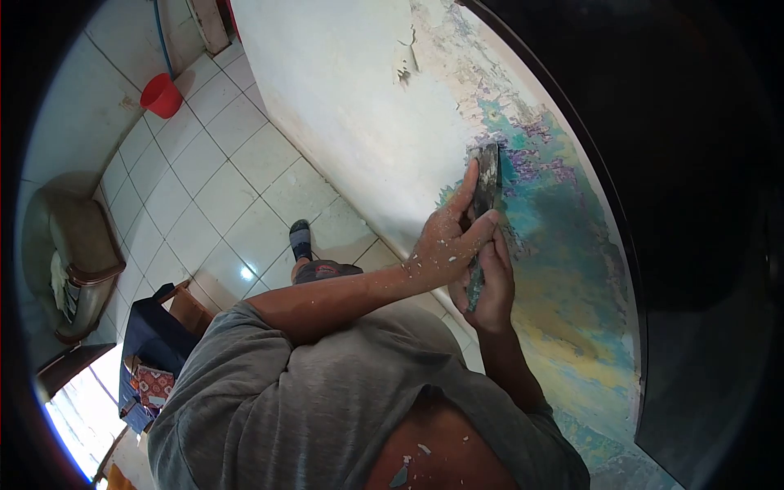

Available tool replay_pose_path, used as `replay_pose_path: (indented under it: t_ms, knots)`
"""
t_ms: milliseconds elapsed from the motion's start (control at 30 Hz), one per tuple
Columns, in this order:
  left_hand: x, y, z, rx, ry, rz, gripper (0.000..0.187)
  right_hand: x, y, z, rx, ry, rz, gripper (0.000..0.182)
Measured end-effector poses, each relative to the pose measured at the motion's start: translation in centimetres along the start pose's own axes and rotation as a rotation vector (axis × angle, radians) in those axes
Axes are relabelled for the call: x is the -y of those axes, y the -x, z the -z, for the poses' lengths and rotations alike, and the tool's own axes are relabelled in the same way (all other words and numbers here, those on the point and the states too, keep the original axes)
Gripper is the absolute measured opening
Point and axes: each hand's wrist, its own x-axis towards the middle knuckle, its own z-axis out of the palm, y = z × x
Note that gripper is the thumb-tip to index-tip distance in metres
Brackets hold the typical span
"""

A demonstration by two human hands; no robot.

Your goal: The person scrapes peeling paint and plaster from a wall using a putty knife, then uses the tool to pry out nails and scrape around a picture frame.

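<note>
Scraper (pixel 487 175), dark and flat, is held two-handed on my feed: the left hand (pixel 445 245) wraps its middle, index finger (pixel 467 189) stretched along it, and I see the right hand (pixel 493 296) curled around its lower end. Its upper tip reaches the wall (pixel 351 122) at a teal and purple patch (pixel 531 167); farther off, a red bucket (pixel 162 98) stands on the tiled floor (pixel 238 131).

Scraper (pixel 487 178) against wall (pixel 351 106); left of wall, bucket (pixel 162 98) and armchair (pixel 84 233) on floor (pixel 214 175)
</note>
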Motion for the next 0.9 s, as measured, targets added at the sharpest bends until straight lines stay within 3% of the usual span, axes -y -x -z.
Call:
replay_pose_path:
  t_ms: [33,133,200,267,367,400,500,600,700,833,900]
  knots:
    - [0.1,-0.1,-0.3,-0.020,0.004,-0.101,0.071,0.2,-0.1,0.0,0.000,0.001,0.006,0.051]
    - [0.3,-0.8,0.5,-0.017,0.107,-0.023,0.071,0.1,-0.8,-0.6,-0.018,0.115,0.005,0.050]
    - [-0.2,-0.8,1.0,-0.004,0.046,-0.041,0.071,-0.8,-1.3,-1.2,-0.054,0.277,0.119,0.051]
    - [0.4,-0.7,1.0,0.010,-0.020,-0.053,0.071,-1.0,-1.1,-0.4,-0.029,0.186,0.099,0.051]
    - [2.5,-1.3,0.1,-0.070,-0.016,-0.308,0.074,-0.3,-1.0,-0.7,-0.022,0.099,0.045,0.048]
    - [1.8,-1.3,0.4,-0.072,-0.016,-0.307,0.074,-0.4,-1.8,-1.1,-0.032,0.124,0.068,0.049]
    - [-0.8,-1.9,2.2,-0.079,0.040,-0.028,0.069,-0.7,-3.1,-1.9,-0.011,0.123,0.081,0.048]
    - [-0.3,-1.6,1.8,-0.103,-0.007,-0.119,0.074,-0.6,-2.8,-1.2,0.068,0.085,0.078,0.048]
    - [1.3,-1.3,1.4,-0.044,-0.029,-0.210,0.074,-0.7,-1.6,-1.6,-0.031,0.158,0.116,0.049]
    - [-1.0,-4.6,5.2,-0.242,-0.107,-0.192,0.071,-1.0,-7.7,-3.9,-0.034,0.074,-0.009,0.046]
    - [-1.8,-6.4,7.6,-0.262,-0.018,-0.178,0.071,-1.7,-11.1,-5.4,0.010,0.108,0.043,0.045]
